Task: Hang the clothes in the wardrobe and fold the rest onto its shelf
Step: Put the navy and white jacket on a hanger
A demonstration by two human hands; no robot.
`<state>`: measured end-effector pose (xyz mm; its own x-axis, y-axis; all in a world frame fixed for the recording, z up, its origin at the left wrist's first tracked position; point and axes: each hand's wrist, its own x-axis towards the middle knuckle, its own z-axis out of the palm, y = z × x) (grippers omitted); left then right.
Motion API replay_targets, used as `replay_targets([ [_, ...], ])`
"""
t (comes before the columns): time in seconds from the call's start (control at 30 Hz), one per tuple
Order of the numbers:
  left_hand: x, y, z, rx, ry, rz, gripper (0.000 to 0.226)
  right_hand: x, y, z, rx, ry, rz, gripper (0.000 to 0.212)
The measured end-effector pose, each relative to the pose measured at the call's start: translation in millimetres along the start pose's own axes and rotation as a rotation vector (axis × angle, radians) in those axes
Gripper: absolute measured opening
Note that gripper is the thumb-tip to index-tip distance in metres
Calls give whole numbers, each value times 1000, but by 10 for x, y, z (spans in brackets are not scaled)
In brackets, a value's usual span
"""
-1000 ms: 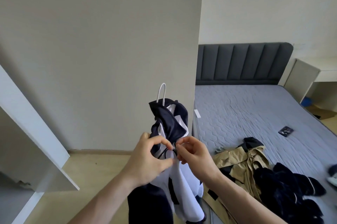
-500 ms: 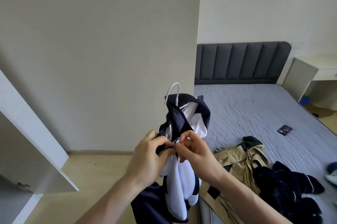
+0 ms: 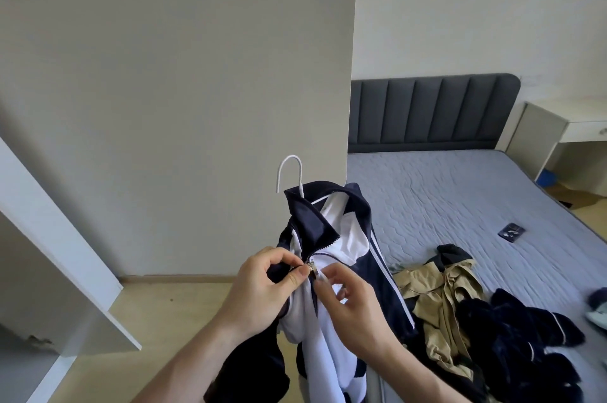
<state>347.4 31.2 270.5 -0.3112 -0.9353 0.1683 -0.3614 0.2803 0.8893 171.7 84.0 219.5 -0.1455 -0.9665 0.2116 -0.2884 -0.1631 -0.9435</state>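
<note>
A navy and white zip jacket [image 3: 331,238] hangs on a white hanger [image 3: 290,172] whose hook sticks up above the collar. My left hand [image 3: 262,287] pinches the metal zipper pull [image 3: 311,268] at the chest. My right hand [image 3: 348,301] grips the white front of the jacket just below the zipper. The jacket's lower part drops out of view between my forearms. At the left edge stands the open white wardrobe [image 3: 49,255], its door angled toward me.
A grey mattress [image 3: 460,205] with a dark padded headboard [image 3: 433,113] fills the right side. On it lie a khaki garment [image 3: 440,297], a dark navy garment [image 3: 525,330] and a small dark object [image 3: 512,232]. A white desk [image 3: 565,133] stands beyond the bed.
The jacket on its hanger has swung and turned, so the collar opens toward me. Both hands have stayed at the zipper, the left thumb and finger now on the pull.
</note>
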Motion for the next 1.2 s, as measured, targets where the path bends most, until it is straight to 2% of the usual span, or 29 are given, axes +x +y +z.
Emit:
replay_targets([
  [0.27,-69,22,-29,0,13,72,31,63,-125,-80,6,-51,-56,17],
  [0.47,-67,3,-44,151,9,77,53,63,-168,-116,-36,-53,-85,22],
  [0.57,-68,-27,-43,241,14,114,48,53,-173,-130,-37,-66,-82,24],
  [0.73,-75,-29,7,296,40,162,15,55,-126,-165,-29,-66,-25,27],
  [0.8,-86,-29,21,309,46,174,9,51,-118,-171,-36,-67,-25,29],
  [1.1,-83,-39,24,590,8,281,14,8,-131,-186,-64,-34,-39,30],
  [1.2,-41,-51,24,737,-23,323,23,-39,-104,-152,-69,19,-42,27],
])
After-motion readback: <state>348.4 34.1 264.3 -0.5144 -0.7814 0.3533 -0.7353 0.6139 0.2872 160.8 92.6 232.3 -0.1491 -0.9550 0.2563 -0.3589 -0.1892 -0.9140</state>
